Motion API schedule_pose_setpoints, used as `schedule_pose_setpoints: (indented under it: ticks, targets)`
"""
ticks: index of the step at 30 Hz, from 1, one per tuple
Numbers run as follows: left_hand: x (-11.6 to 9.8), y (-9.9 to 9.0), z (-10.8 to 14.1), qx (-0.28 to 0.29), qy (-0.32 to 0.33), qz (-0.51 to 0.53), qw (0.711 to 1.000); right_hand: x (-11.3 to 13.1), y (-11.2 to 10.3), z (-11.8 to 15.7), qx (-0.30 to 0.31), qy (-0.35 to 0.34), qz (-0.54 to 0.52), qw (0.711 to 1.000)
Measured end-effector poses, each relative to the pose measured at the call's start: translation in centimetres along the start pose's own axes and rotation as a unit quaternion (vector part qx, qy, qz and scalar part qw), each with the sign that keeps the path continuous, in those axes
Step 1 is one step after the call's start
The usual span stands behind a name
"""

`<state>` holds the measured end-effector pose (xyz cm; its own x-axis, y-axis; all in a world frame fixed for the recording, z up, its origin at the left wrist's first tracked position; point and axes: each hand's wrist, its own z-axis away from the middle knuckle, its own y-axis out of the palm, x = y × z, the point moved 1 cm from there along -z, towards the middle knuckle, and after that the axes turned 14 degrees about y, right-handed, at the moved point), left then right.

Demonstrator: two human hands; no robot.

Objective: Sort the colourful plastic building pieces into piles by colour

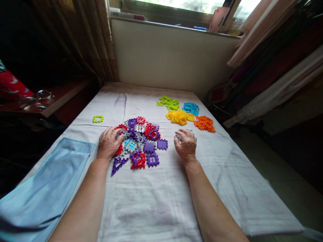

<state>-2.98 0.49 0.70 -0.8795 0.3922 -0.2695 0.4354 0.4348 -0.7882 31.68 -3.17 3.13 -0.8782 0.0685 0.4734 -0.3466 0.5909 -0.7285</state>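
A mixed pile of notched plastic building tiles in purple, red, grey and pink (149,147) lies in the middle of the cloth-covered table. At its left edge rests my left hand (108,143), fingers spread over red and grey tiles and touching them. To the right of the pile, my right hand (186,144) is curled down over a grey tile (178,136), which shows in part between and beyond the fingers. Beyond that hand lie sorted heaps of tiles: yellow (178,117), orange (205,123), blue (191,108) and lime green (168,103).
One lime green frame tile (98,119) lies alone at the table's left. A light blue cloth (50,188) drapes over the left edge. Glasses (44,94) sit on a dark side surface. A wall and window sill stand behind the table (151,208); hanging clothes are at right.
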Motion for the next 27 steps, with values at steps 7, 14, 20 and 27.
schedule_pose_setpoints:
  ticks: [7,14,20,27]
  targets:
    - [1.9,-0.3,0.6,-0.028,-0.059,-0.022,0.998,9.0,1.4,2.7,0.182,-0.203,-0.082,0.959]
    - [2.1,-0.5,0.6,-0.026,-0.071,-0.044,0.996,13.2,2.4,4.4,0.269,-0.233,-0.004,0.935]
    - [1.3,-0.5,0.3,0.003,-0.077,-0.059,0.995,13.9,2.2,4.9,0.285,-0.202,0.044,0.936]
    - [1.1,-0.5,0.3,0.007,-0.081,-0.066,0.994,14.7,2.3,5.1,0.284,-0.183,0.069,0.939]
